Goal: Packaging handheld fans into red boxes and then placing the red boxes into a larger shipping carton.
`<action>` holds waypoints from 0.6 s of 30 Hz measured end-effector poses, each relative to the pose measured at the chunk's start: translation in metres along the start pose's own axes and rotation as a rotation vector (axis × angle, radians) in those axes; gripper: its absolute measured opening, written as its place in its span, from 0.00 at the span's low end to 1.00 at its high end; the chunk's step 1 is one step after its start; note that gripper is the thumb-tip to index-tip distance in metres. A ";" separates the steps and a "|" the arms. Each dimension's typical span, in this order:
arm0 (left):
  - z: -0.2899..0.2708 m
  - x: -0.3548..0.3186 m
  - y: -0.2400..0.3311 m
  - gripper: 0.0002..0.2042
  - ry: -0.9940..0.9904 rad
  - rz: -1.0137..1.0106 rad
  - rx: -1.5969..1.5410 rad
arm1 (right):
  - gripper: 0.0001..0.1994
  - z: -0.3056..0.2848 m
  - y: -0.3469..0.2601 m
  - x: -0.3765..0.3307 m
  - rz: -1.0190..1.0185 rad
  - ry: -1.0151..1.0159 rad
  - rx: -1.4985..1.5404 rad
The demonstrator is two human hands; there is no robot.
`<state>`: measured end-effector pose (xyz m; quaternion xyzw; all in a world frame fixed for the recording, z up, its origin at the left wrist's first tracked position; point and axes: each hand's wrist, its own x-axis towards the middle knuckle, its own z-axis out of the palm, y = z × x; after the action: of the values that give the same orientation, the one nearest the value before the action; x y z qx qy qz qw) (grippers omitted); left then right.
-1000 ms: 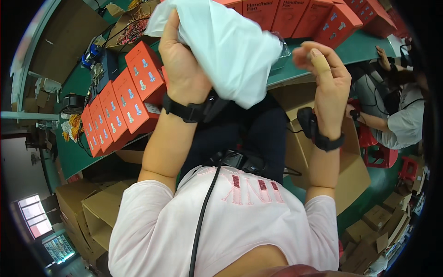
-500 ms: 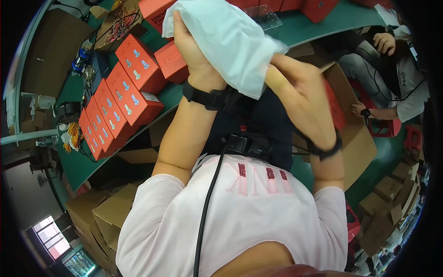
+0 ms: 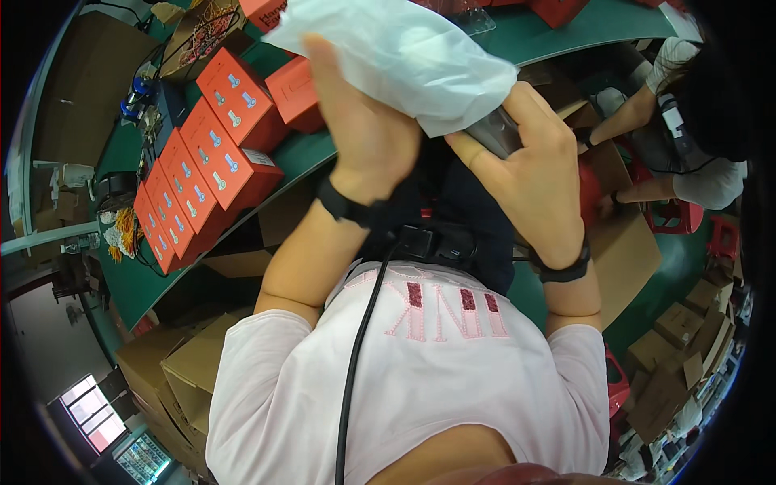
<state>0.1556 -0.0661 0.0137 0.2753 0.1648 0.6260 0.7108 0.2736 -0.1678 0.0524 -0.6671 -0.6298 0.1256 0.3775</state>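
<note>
A white, thin plastic bag (image 3: 388, 56) with a round bulge under its film is held up in front of me. My left hand (image 3: 368, 141) is at its left end, thumb stretched up over the film; the hand is blurred and its fingers are hidden behind the bag. My right hand (image 3: 533, 174) grips the bag's right end, together with a smooth dark grey piece (image 3: 495, 132) that sticks out of it. What kind of thing the grey piece is, I cannot tell.
Red boxes (image 3: 194, 166) with small printed pictures stand in a row on the green table (image 3: 129, 279) at the left. Another red box (image 3: 296, 95) lies behind my left hand. An open cardboard carton (image 3: 630, 259) is at my right, with a co-worker's arms (image 3: 638, 190) beside it.
My right hand has turned and lowered slightly, and the dark grey piece now shows at the bag's end. My left hand has shifted right along the bag. The co-worker has leaned toward the carton.
</note>
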 end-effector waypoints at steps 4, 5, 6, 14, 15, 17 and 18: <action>-0.001 0.003 -0.004 0.23 0.032 -0.207 0.020 | 0.22 0.000 0.007 -0.004 0.077 -0.137 0.382; 0.000 0.004 -0.003 0.23 0.045 -0.203 0.021 | 0.23 0.001 0.011 -0.007 0.195 -0.141 0.643; 0.007 0.007 0.000 0.21 0.052 -0.289 -0.101 | 0.24 0.002 0.014 -0.010 0.321 -0.132 0.899; 0.008 0.013 0.006 0.22 -0.012 -0.475 -0.246 | 0.19 0.020 0.026 -0.013 0.388 -0.030 0.949; 0.011 0.013 0.007 0.22 -0.008 -0.475 -0.249 | 0.19 0.021 0.027 -0.012 0.405 -0.003 0.950; 0.023 0.016 0.013 0.23 0.135 -0.508 -0.179 | 0.18 0.025 0.030 -0.013 0.424 0.022 0.949; 0.024 0.017 0.014 0.23 0.141 -0.504 -0.181 | 0.18 0.028 0.031 -0.013 0.370 0.061 0.911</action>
<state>0.1612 -0.0524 0.0429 0.1167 0.2204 0.4593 0.8526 0.2759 -0.1678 0.0088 -0.5383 -0.3703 0.4336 0.6205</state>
